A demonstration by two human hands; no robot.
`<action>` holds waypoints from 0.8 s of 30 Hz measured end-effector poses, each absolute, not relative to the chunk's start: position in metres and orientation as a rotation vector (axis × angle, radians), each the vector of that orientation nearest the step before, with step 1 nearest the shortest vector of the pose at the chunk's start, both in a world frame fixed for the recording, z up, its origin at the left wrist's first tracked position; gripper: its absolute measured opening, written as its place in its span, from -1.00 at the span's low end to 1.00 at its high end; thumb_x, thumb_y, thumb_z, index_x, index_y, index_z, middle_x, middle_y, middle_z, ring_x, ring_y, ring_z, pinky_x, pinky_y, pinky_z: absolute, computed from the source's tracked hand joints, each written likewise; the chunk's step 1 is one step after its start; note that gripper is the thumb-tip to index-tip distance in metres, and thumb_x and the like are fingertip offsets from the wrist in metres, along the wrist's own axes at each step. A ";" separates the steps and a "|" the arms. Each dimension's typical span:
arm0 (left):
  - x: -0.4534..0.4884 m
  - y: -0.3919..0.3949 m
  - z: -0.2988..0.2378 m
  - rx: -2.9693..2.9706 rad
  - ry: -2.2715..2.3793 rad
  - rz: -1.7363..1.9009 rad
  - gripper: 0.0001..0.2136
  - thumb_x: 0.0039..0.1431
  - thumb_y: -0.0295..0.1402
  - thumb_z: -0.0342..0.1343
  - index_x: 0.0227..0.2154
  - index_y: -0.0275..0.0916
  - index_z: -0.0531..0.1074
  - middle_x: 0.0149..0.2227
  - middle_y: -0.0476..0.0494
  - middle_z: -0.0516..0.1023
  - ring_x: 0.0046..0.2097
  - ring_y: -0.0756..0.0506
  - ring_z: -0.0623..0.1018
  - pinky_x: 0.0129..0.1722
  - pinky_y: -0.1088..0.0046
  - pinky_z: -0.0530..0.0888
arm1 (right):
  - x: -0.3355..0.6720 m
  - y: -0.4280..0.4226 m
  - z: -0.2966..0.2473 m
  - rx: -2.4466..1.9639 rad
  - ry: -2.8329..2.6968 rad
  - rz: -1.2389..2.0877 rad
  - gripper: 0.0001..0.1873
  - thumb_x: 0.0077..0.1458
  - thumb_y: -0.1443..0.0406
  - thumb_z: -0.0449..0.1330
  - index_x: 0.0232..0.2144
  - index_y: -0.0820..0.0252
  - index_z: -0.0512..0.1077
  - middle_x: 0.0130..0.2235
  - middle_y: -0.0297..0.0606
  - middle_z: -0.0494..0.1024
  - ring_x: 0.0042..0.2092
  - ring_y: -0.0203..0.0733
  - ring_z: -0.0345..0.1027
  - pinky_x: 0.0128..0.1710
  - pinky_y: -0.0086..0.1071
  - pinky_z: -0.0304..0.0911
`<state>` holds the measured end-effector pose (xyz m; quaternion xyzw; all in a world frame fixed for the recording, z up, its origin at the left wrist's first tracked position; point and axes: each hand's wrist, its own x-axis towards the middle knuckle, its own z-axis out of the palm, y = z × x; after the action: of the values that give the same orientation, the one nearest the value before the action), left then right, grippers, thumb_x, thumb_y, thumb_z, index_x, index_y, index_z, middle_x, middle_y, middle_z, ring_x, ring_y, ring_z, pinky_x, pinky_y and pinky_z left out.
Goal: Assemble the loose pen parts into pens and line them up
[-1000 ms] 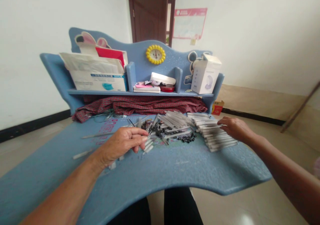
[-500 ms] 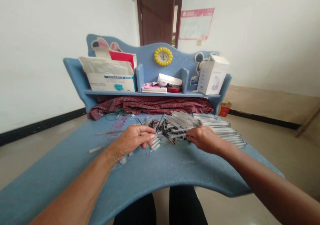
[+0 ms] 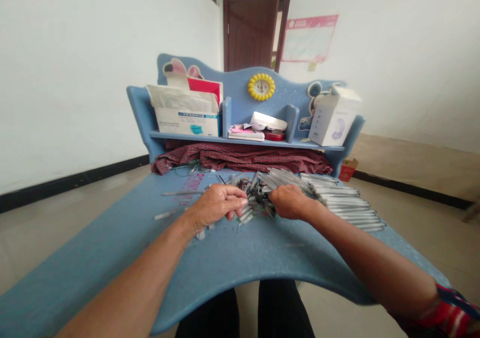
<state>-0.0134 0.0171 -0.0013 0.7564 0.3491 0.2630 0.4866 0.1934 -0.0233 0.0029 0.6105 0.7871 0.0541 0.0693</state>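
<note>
My left hand (image 3: 224, 201) is closed in a pinch at the left edge of a pile of small black parts (image 3: 258, 190). Anything between its fingertips is too small to make out. My right hand (image 3: 290, 201) reaches into the right side of the pile, fingers curled and mostly hidden behind its back. Clear pen barrels (image 3: 279, 177) lie bundled behind the right hand. To the right, pens (image 3: 347, 203) with clear bodies are lined up in rows. Short whitish pieces (image 3: 246, 215) lie just right of my left fingertips.
The blue desk (image 3: 240, 258) has a raised shelf holding a mask box (image 3: 183, 120), a white carton (image 3: 333, 118) and a red tin (image 3: 274, 136). A checked cloth (image 3: 243, 158) lies below the shelf. A thin rod (image 3: 182, 193) and a whitish piece (image 3: 164, 215) lie on the left.
My right hand has moved left, farther into the black parts and closer to my left hand. My left hand keeps its pinch. The whole view has shifted, with the desk appearing farther right.
</note>
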 end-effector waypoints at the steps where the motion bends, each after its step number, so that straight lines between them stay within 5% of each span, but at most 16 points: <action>1: -0.013 0.017 -0.002 1.843 0.855 0.631 -0.72 -0.04 -0.26 0.13 -0.32 -0.37 0.44 -0.57 -0.08 0.51 -0.60 0.04 0.38 -0.58 0.55 0.30 | 0.194 -0.025 0.006 1.839 2.372 0.195 -0.71 -0.04 0.43 0.03 -0.27 0.37 0.48 -0.26 0.16 0.54 -0.19 0.12 0.45 -0.26 -0.18 0.27; 9: -0.009 0.015 -0.005 1.813 0.852 0.610 -0.79 0.00 -0.27 0.14 -0.38 -0.35 0.45 -0.59 -0.06 0.51 -0.64 0.08 0.36 -0.61 0.60 0.26 | 0.199 -0.045 0.034 2.050 3.027 0.224 -0.85 0.05 0.31 0.05 -0.39 0.23 0.40 -0.54 -0.33 0.46 -0.52 -0.35 0.28 -0.49 -0.50 0.09; 16: -0.006 0.006 -0.003 1.381 0.697 0.454 -0.60 0.06 -0.05 0.07 -0.44 -0.38 0.46 -0.63 -0.19 0.51 -0.70 0.02 0.38 -0.68 0.55 0.31 | 0.173 -0.053 0.026 1.979 3.644 -0.229 -0.91 0.04 0.30 0.10 -0.37 0.22 0.32 -0.48 -0.36 0.46 -0.49 -0.40 0.29 -0.47 -0.53 0.16; 24: -0.004 0.009 -0.002 0.999 0.557 0.754 -0.86 0.02 -0.36 0.17 -0.52 -0.35 0.43 -0.61 -0.07 0.49 -0.62 0.05 0.43 -0.63 0.59 0.38 | 0.165 -0.056 0.018 1.309 3.499 0.664 -0.87 0.14 0.35 -0.01 -0.34 0.23 0.34 -0.47 -0.27 0.42 -0.43 -0.30 0.27 -0.41 -0.45 0.13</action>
<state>-0.0043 0.0089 -0.0020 0.4613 0.2570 0.3482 0.7745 0.1646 -0.0561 0.0179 0.3268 0.8735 0.1656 -0.3206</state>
